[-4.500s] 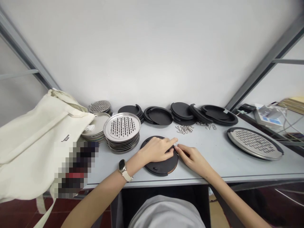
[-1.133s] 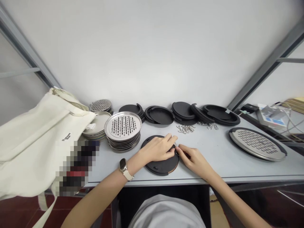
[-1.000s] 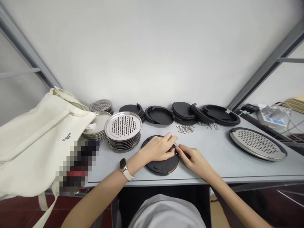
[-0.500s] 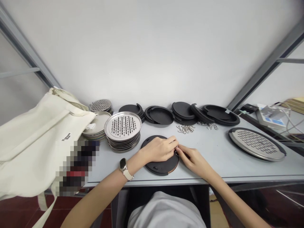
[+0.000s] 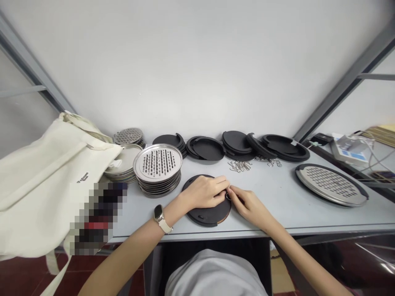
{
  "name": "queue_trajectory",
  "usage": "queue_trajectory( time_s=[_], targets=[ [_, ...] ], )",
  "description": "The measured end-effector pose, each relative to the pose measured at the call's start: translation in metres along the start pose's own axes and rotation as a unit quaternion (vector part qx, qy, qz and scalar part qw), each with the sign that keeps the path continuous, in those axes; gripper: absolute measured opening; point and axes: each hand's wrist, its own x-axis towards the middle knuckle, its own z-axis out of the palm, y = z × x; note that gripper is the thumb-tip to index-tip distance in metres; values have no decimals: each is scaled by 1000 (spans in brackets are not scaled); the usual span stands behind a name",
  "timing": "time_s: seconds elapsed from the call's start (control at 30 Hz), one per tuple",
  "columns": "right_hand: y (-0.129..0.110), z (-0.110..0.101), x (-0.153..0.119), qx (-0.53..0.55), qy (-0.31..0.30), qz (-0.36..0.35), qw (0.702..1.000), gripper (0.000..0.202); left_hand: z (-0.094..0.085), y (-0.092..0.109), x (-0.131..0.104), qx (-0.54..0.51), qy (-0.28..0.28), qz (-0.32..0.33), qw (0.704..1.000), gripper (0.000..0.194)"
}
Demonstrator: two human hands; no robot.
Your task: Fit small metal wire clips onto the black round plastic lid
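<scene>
A black round base [image 5: 205, 218] lies flat near the table's front edge, with a brownish strip along its lower right rim. Across its top rests my left hand [image 5: 209, 192], closed, fingers bent over the right rim. My right hand [image 5: 247, 202] pinches a small metal ring [image 5: 228, 196] at that rim between thumb and index finger. The fingertips of both hands meet there and partly hide the ring. Behind them lies a loose pile of small metal hooks [image 5: 240, 166]. A stack of round metal grater plates [image 5: 158, 164] stands left of the base.
More black round bases [image 5: 206, 149] line the wall. At the right lies a grater plate in a black holder [image 5: 332, 185]. A cream cloth bag [image 5: 46, 189] leans at the left beside other metal plates [image 5: 125, 158]. A white box with cables [image 5: 350, 148] sits far right.
The view has shifted slightly. Both hands stay at the base's right rim with the ring, their fingertips moving only a little.
</scene>
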Motion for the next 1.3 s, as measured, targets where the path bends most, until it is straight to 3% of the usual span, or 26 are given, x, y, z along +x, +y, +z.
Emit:
queue_trajectory(
  time_s=[0.53,0.8,1.3],
  targets=[
    [-4,1,0,-48,29,21,998,33,2,-6,2,-124,-6,-24,992,9],
    [-6,9,-9,-141,50,25,988,31,2,-7,2,-177,-9,-7,984,11],
    [-6,5,-7,-64,68,50,994,31,3,-2,0,-60,2,-24,998,22]
  ],
)
